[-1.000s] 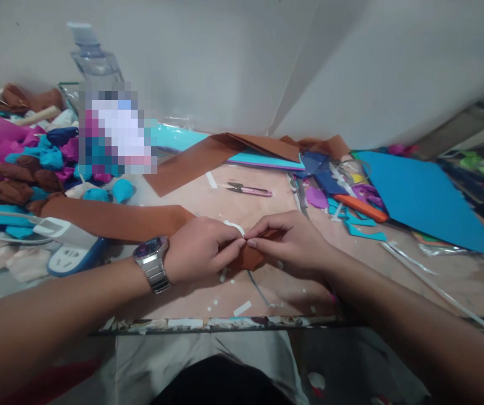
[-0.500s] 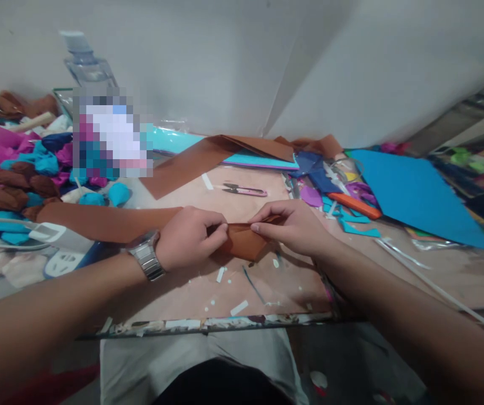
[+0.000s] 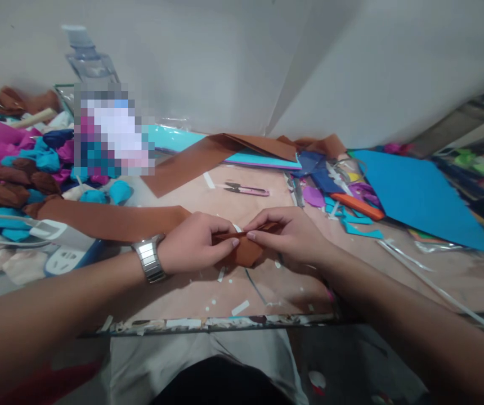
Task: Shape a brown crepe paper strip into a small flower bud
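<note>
My left hand (image 3: 193, 243), with a metal watch (image 3: 149, 260) on its wrist, pinches the left side of a small folded brown paper piece (image 3: 246, 251). My right hand (image 3: 292, 236) pinches the same piece from the right. The fingertips of both hands nearly meet over its top edge. The paper hangs just above the tan table top (image 3: 276, 281). A long brown paper strip (image 3: 111, 219) runs leftward behind my left hand.
Pink thread snips (image 3: 247, 190) lie beyond my hands. A large blue sheet (image 3: 419, 194) and an orange cutter (image 3: 358, 206) are at the right. Crumpled brown, cyan and magenta paper balls (image 3: 22, 174) pile at the left beside a white power strip (image 3: 62, 253). White scraps litter the table's front edge.
Half a second ago the brown piece was spread wider between my hands. My fingertips have come together and the piece is now folded narrower.
</note>
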Action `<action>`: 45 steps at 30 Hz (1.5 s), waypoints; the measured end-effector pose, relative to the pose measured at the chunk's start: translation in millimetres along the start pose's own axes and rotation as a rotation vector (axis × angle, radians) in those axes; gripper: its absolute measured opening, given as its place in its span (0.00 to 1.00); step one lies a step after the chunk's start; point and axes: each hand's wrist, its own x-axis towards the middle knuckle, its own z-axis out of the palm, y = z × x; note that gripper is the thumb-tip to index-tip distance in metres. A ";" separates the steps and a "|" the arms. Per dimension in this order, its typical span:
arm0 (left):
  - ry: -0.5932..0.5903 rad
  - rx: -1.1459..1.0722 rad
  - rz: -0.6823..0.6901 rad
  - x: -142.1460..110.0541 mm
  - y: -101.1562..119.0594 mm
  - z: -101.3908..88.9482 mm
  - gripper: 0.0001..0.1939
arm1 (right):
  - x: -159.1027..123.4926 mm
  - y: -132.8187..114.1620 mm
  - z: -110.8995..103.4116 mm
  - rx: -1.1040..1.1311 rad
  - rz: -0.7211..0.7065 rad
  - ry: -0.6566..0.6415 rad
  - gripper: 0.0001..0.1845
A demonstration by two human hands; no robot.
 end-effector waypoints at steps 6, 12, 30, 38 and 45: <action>-0.061 -0.180 -0.033 2.0 -1.9 -0.2 0.11 | 0.0 3.3 -0.3 0.010 -0.035 -0.010 0.09; -0.107 -0.258 -0.076 3.6 -2.3 -1.6 0.13 | 0.0 2.7 -1.1 -0.002 -0.028 -0.022 0.09; -0.136 -0.275 -0.054 2.7 -0.1 0.4 0.20 | -1.4 -2.5 1.6 -0.019 -0.067 -0.007 0.06; -0.122 -0.402 -0.104 4.8 -4.5 2.3 0.21 | -3.5 -3.0 2.8 -0.054 -0.115 -0.027 0.06; -0.102 -0.403 -0.153 5.4 -1.1 1.4 0.17 | -2.5 -2.3 0.8 -0.061 -0.093 -0.030 0.07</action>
